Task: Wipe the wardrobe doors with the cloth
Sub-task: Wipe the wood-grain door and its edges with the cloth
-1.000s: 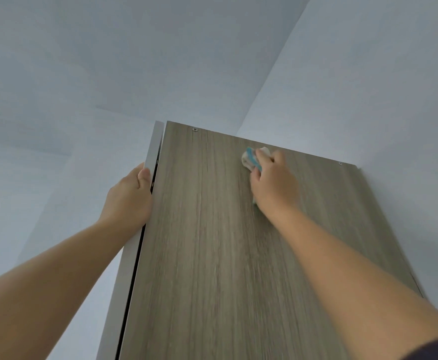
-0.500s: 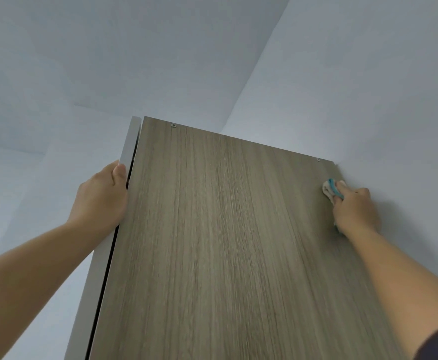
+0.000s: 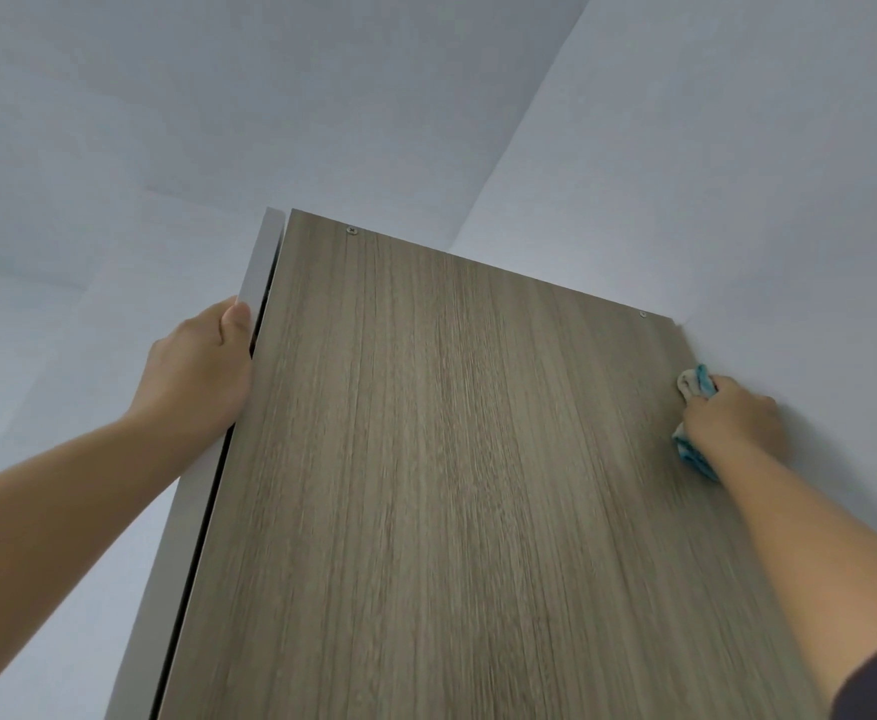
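A tall wood-grain wardrobe panel fills the middle of the head view, seen from below. My right hand presses a bunched blue and white cloth against the panel's upper right edge, close to the wall. A tail of the cloth hangs out below that hand. My left hand grips the grey door at the panel's left edge, thumb on its front face.
A white wall meets the panel's right edge. The white ceiling lies just above the wardrobe top. Two small screws sit near the panel's top edge.
My right hand swept the cloth from the upper middle of the panel to its right edge, then held there. My left hand kept its grip on the door edge.
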Available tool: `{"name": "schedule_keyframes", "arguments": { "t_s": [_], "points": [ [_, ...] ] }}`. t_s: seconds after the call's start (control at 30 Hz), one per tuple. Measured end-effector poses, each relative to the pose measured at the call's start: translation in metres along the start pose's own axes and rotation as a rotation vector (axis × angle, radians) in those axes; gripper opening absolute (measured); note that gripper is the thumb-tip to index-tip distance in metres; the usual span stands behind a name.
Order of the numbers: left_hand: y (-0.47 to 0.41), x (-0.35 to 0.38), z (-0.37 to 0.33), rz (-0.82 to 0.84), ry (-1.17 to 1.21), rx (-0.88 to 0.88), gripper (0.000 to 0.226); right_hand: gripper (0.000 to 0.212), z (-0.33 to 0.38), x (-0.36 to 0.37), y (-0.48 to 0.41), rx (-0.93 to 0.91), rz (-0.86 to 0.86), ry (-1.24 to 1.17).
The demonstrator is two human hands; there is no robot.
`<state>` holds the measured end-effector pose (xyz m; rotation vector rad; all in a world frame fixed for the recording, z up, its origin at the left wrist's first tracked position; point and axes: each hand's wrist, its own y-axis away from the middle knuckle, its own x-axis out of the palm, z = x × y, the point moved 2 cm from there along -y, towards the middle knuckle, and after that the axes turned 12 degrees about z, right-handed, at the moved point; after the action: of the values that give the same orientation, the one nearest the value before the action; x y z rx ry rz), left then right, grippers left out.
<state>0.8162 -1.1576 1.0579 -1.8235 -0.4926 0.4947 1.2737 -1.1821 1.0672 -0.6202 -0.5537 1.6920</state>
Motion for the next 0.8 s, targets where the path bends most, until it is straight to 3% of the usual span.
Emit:
{"name": "schedule_keyframes", "arguments": {
  "t_s": [0.23,0.8],
  "points": [
    [0.000,0.001,0.003,0.008,0.028,0.004,0.042,0.041,0.019,0.014,0.021,-0.017,-0.050,-0.142],
    [-0.002,0.001,0.008,0.072,0.201,-0.015,0.043,0.040,0.149,0.040,0.161,-0.676,-0.019,-0.181]
  ]
}}
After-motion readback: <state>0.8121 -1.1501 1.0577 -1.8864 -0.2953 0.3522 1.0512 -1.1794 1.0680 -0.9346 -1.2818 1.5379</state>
